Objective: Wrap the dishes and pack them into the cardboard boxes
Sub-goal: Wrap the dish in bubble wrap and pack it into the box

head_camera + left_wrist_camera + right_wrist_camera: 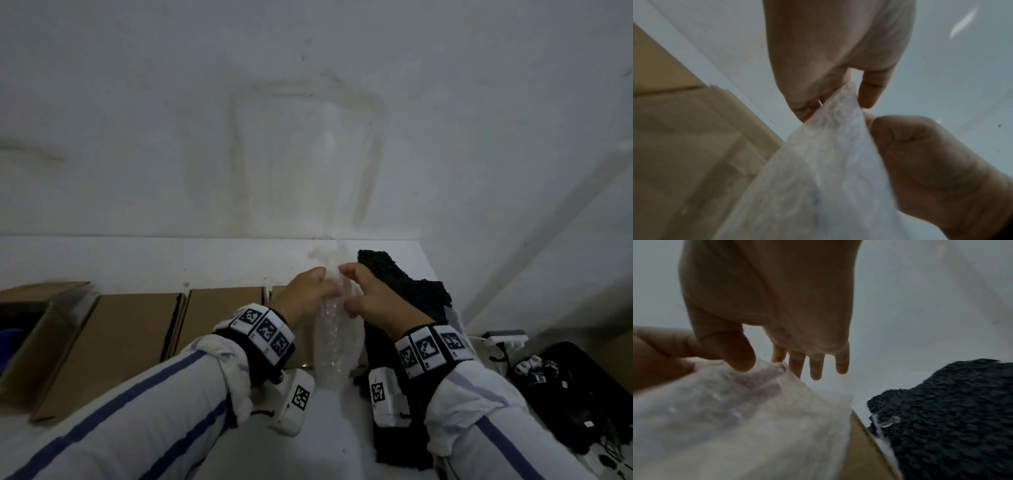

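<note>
A: Biggest first. Wall [308, 102], pale, stained, fills the upper half of the head view. Below it a white table [137, 260] runs across the frame.

B: On the table?

A: Flat cardboard boxes [120, 335] in a row, left and centre of the lower half, side by side, edges touching or nearly so. At far left one box [20, 308] stands open, dark inside; contents can't be told. Right of centre, black cloth [411, 284], knobbly weave, running from mid-frame down to the lower edge. Lower right corner: black bag [575, 387] with cables and small white parts.

B: The wrap?

A: Bubble wrap [337, 346], clear, bunched into an upright bundle at centre of the frame, between boxes and cloth, its foot at the table. Whether a dish sits inside can't be told; the plastic is cloudy and all views are blurred.

B: Hands?

A: Both at the top of the bundle, close together. Left hand [305, 294] grips the wrap; the left wrist view shows thumb and curled fingers [869, 91] pinching its upper edge. Right hand [373, 298] pinches the same edge from the other side; in the right wrist view the thumb [735, 353] presses on the plastic, the index finger lies hidden behind it, and the remaining fingers hang straight, clear of the wrap.

B: Wrists?

A: Marker bands [263, 329] on both, over white sleeves [154, 411] with blue stripes.
</note>
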Available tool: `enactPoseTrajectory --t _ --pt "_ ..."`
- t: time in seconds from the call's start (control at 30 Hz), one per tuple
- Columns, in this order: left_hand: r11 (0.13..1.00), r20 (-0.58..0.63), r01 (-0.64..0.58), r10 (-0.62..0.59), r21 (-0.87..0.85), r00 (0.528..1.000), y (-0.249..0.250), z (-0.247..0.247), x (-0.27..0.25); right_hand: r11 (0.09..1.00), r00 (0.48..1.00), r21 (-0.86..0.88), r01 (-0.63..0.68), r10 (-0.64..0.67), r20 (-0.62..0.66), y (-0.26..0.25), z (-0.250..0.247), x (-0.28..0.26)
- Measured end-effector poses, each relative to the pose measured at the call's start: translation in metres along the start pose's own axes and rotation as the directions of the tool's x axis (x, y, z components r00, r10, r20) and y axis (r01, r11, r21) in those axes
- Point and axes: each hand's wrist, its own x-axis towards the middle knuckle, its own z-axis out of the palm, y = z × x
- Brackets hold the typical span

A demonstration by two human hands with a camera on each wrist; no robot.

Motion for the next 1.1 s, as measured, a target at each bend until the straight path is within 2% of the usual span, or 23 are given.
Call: enactPoseTrajectory --t 0.07,0.13,0.2,0.27,0.3,0.4,0.47,0.53,0.6,0.63,0.7,0.77,0.87,0.9,0.93,0.97,1.0,1.03,1.07,1.1 --pt "0.982 -0.013 0.02 -0.023 -0.188 1.0 0.003 -0.021 -0.007 0.997 0.999 -0.078 0.014 -0.01 0.052 -0.013 0.014 0.005" --pt "0.967 -0.049 0.004 -0.018 -0.254 0.999 0.003 -0.045 -0.017 0.987 0.999 -0.156 0.036 -0.033 0.022 -0.027 0.031 0.015" --pt "0.994 -0.194 -0.03 0.009 -0.106 0.981 0.0 -0.068 -0.024 0.966 0.999 -0.255 0.046 -0.048 -0.001 -0.041 0.049 0.025" --pt "0.999 -0.348 -0.047 0.041 -0.011 0.937 -0.007 -0.098 -0.034 0.947 0.997 -0.312 0.074 -0.071 0.022 -0.061 0.069 0.032" --pt "0.997 -0.362 -0.071 0.063 -0.009 0.93 -0.009 -0.114 -0.042 0.944 0.995 -0.314 0.099 -0.087 0.052 -0.07 0.079 0.036" --pt "0.997 -0.221 -0.075 0.076 0.014 0.972 -0.014 -0.161 -0.067 0.948 0.979 -0.259 0.184 -0.152 0.138 -0.102 0.117 0.044" --pt "0.994 -0.218 -0.032 0.055 0.107 0.975 -0.018 -0.191 -0.086 0.963 0.975 -0.172 0.208 -0.191 0.113 -0.123 0.145 0.05" --pt "0.993 -0.331 -0.007 0.046 0.119 0.943 -0.024 -0.219 -0.102 0.977 0.973 -0.029 0.211 -0.207 0.103 -0.143 0.173 0.052" --pt "0.999 -0.438 0.011 0.009 0.043 0.899 -0.034 -0.248 -0.117 0.968 0.954 0.091 0.235 -0.247 0.17 -0.163 0.202 0.052" --pt "1.0 -0.489 0.014 -0.009 0.007 0.872 -0.039 -0.264 -0.123 0.959 0.936 0.092 0.268 -0.281 0.21 -0.173 0.216 0.052" --pt "0.999 -0.577 0.025 0.0 0.035 0.817 -0.05 -0.296 -0.135 0.929 0.894 -0.011 0.369 -0.351 0.278 -0.188 0.251 0.056" --pt "0.99 -0.609 0.062 0.028 0.126 0.792 -0.061 -0.324 -0.147 0.878 0.866 -0.182 0.444 -0.368 0.337 -0.2 0.289 0.064" --pt "0.966 -0.622 0.116 0.053 0.229 0.782 -0.078 -0.364 -0.162 0.855 0.881 -0.285 0.434 -0.337 0.331 -0.212 0.336 0.076" --pt "0.945 -0.649 0.155 0.072 0.286 0.757 -0.081 -0.375 -0.168 0.857 0.884 -0.279 0.432 -0.341 0.321 -0.216 0.347 0.08" --pt "0.886 -0.685 0.236 0.117 0.399 0.719 -0.085 -0.387 -0.173 0.854 0.883 -0.281 0.437 -0.349 0.312 -0.219 0.357 0.084" --pt "0.752 -0.691 0.346 0.195 0.561 0.696 -0.087 -0.397 -0.178 0.849 0.884 -0.291 0.441 -0.356 0.303 -0.221 0.365 0.087" --pt "0.548 -0.651 0.451 0.246 0.705 0.718 -0.089 -0.405 -0.182 0.847 0.888 -0.301 0.438 -0.354 0.294 -0.223 0.371 0.09" --pt "0.332 -0.593 0.508 0.247 0.795 0.767 -0.092 -0.411 -0.185 0.854 0.895 -0.302 0.424 -0.344 0.284 -0.225 0.377 0.092" --pt "0.167 -0.547 0.521 0.212 0.837 0.81 -0.098 -0.416 -0.187 0.861 0.902 -0.302 0.409 -0.332 0.276 -0.226 0.381 0.094" --pt "0.072 -0.511 0.507 0.179 0.859 0.841 -0.103 -0.422 -0.188 0.864 0.908 -0.309 0.398 -0.323 0.268 -0.227 0.384 0.095"
